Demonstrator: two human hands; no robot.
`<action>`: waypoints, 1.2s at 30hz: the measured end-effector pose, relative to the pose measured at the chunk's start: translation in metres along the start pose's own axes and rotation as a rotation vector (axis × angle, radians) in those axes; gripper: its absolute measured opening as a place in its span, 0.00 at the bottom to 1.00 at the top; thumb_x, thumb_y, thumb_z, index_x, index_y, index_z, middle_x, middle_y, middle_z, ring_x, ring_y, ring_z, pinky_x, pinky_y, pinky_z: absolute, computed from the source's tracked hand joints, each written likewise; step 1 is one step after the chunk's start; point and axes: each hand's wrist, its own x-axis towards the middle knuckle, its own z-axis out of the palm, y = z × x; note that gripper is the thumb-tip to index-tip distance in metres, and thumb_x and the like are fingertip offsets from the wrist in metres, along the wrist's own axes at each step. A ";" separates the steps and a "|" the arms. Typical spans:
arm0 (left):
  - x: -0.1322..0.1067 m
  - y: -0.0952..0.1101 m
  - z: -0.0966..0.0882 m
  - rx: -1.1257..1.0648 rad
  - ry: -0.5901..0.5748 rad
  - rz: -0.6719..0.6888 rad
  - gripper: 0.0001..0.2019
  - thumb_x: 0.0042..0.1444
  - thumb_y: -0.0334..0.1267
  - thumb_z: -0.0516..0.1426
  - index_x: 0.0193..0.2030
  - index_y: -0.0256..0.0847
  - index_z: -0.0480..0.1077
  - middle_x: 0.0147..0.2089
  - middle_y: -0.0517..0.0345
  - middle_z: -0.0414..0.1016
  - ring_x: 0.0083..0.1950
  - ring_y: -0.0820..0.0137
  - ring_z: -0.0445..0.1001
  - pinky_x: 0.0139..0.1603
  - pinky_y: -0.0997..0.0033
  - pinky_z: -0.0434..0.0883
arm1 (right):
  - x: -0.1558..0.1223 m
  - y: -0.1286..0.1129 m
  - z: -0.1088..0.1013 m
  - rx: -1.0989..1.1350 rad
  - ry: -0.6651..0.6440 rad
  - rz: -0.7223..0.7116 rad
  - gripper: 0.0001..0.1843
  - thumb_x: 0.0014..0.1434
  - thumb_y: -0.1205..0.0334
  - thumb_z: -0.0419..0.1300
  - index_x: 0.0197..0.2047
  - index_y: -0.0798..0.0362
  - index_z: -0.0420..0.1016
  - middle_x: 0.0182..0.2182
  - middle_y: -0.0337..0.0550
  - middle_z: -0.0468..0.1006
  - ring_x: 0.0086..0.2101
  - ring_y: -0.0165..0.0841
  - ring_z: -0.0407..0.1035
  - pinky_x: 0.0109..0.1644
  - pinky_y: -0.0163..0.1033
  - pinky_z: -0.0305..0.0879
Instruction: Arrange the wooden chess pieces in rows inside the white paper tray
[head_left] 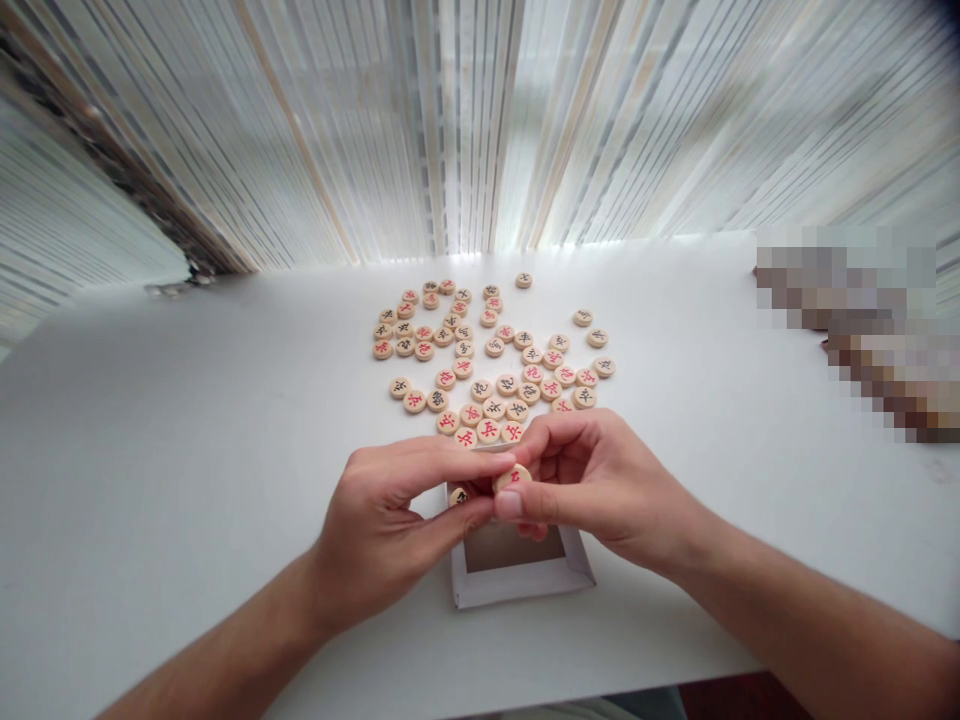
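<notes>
Over an open white cardboard box (525, 582), my two hands meet at a round wooden Chinese chess piece (516, 477) with a red character. My right hand (592, 480) pinches it between thumb and fingers. The thumb and index finger of my left hand (397, 500) close against its left side. A second piece (459, 495) with a black mark shows in the gap between my left thumb and index finger; whether it is held or lies in the box, I cannot tell. The hands hide the box's far part; bare brown bottom shows at its near end.
Several red and black chess pieces (489, 430) lie scattered on the white table (225, 450) beyond the box. Striped curtains (480, 130) hang behind the table. A pixelated brown object (885, 370) is at the right.
</notes>
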 end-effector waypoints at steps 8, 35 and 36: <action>0.002 0.002 0.002 -0.076 -0.001 -0.028 0.21 0.54 0.22 0.72 0.52 0.47 0.86 0.44 0.55 0.90 0.41 0.67 0.87 0.45 0.72 0.83 | -0.005 0.001 0.001 -0.066 0.017 -0.086 0.14 0.45 0.64 0.85 0.31 0.54 0.86 0.24 0.41 0.84 0.25 0.29 0.75 0.28 0.31 0.71; 0.004 0.003 0.006 -0.194 0.208 -0.158 0.17 0.54 0.20 0.72 0.45 0.46 0.87 0.43 0.60 0.90 0.42 0.71 0.89 0.48 0.82 0.85 | -0.005 0.007 -0.007 -0.587 0.072 -0.678 0.21 0.63 0.74 0.72 0.54 0.41 0.89 0.38 0.40 0.89 0.39 0.33 0.83 0.42 0.35 0.79; 0.004 0.002 0.006 -0.198 0.208 -0.168 0.17 0.54 0.21 0.72 0.45 0.46 0.88 0.42 0.61 0.90 0.41 0.71 0.90 0.47 0.82 0.85 | -0.005 0.007 -0.006 -0.530 0.072 -0.635 0.22 0.62 0.74 0.72 0.53 0.40 0.89 0.39 0.39 0.89 0.39 0.32 0.83 0.42 0.34 0.80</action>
